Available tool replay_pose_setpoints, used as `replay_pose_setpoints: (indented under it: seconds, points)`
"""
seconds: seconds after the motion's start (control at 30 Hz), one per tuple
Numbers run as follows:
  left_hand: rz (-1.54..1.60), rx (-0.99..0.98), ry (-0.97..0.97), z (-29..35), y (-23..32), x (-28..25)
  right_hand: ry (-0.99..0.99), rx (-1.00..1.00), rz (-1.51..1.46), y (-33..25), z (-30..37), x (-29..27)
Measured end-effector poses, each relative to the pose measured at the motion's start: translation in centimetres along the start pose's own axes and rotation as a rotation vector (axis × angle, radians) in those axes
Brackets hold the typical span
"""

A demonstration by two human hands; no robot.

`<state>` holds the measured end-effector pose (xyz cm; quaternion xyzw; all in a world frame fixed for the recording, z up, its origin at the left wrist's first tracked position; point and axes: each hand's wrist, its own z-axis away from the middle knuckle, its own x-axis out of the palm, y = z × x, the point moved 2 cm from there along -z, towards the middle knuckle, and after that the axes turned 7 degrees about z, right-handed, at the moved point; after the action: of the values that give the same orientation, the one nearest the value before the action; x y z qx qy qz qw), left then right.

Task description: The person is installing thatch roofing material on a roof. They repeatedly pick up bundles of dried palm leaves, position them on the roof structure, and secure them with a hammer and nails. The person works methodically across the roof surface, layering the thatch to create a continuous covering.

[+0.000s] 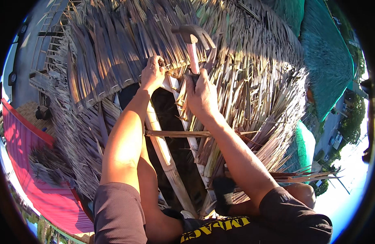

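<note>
Over thatch (248,69), the right grip (201,94) clasps a hammer (193,55); the left grip (153,75) is unclear.

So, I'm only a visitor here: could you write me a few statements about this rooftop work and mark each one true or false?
1. The right hand grips a hammer. True.
2. The left hand grips the hammer too. False: it is at the lower edge of a dark thatch panel, apart from the hammer.
3. A pale pole shows below the hands in the picture. True.
4. The ribbed roof at the lower left is blue. False: it is pinkish red.
</note>
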<state>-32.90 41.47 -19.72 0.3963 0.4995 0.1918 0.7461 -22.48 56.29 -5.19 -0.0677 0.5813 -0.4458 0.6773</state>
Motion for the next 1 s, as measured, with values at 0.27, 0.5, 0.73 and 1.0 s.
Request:
replay_pose_setpoints:
  seconds: [0.27, 0.5, 0.73, 1.0]
  points:
    - [0.033, -0.044, -0.017, -0.2, -0.9, 0.4, -0.024, -0.075, 0.181, 1.0, -0.7, 0.4]
    - [0.24, -0.077, -0.311, -0.5, -0.9, -0.7, -0.321, 0.068, 0.311, 3.4, -1.0, 1.5]
    - [1.002, -0.406, -0.552, 12.8, 15.9, -11.4, -0.411, 0.297, -0.907, -4.2, 6.2, -3.8]
    - [0.947, -0.497, -0.275, 21.5, 24.5, -20.4, -0.568, 0.251, -1.194, -11.3, 14.0, -8.7]
